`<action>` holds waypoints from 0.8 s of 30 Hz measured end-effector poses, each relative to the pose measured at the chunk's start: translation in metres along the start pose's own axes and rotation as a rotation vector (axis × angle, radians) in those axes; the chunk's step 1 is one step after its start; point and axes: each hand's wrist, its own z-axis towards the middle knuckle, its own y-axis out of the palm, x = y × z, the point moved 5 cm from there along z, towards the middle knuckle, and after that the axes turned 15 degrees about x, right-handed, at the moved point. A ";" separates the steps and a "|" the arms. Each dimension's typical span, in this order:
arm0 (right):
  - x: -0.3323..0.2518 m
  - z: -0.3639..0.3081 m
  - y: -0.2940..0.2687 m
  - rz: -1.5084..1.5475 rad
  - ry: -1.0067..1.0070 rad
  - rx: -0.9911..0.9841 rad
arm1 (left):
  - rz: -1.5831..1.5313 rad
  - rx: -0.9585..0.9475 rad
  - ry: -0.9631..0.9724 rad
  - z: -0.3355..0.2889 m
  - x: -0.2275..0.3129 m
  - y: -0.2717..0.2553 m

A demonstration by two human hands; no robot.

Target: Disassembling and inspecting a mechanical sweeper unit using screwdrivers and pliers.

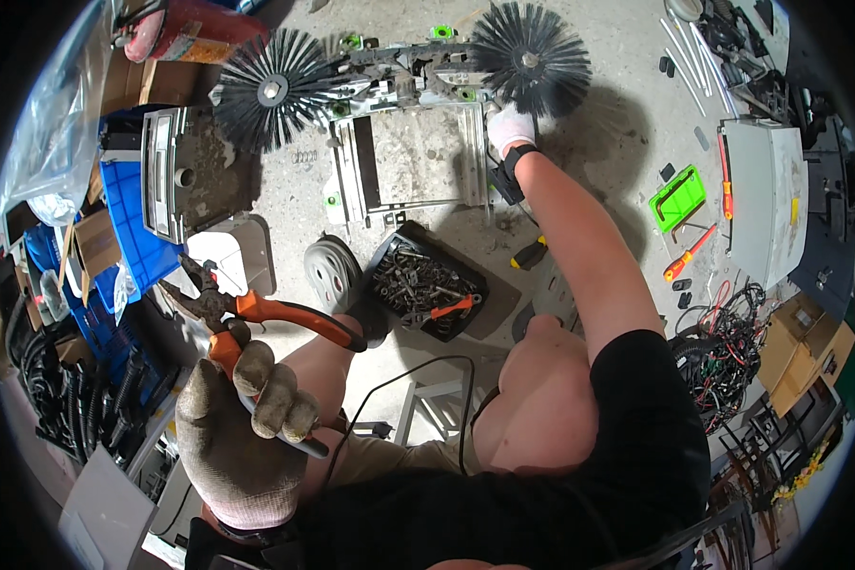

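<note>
My left hand (247,432), in a dirty grey work glove, is closed around one handle of a pair of pliers (220,306). The pliers have orange and black grips; their jaws are parted and their handles spread wide. My right hand (511,130), in a white glove, reaches to the right end of a dusty metal machine frame (413,157), just below a round black bristle brush (530,59). Its fingers are mostly hidden at the brush and frame. A second round brush (272,91) sits at the frame's left end. Green parts show along the frame.
Between my legs stands a black bin (427,280) of loose metal hardware, an orange-handled tool on top. A grey wheel (332,271) is left of it. Screwdrivers (689,252) and a green hex-key holder (677,199) lie right. Tangled wires (722,347) and blue crates (133,223) flank me.
</note>
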 end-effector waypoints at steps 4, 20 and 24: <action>-0.001 -0.001 0.000 -0.066 -0.165 -0.074 | -0.009 -0.029 -0.009 0.003 0.000 -0.002; 0.002 0.003 0.006 -0.187 -0.279 -0.181 | -0.015 -0.059 -0.004 0.004 0.000 -0.002; 0.001 0.004 0.004 -0.120 -0.172 -0.071 | -0.017 -0.047 -0.001 0.002 0.001 -0.004</action>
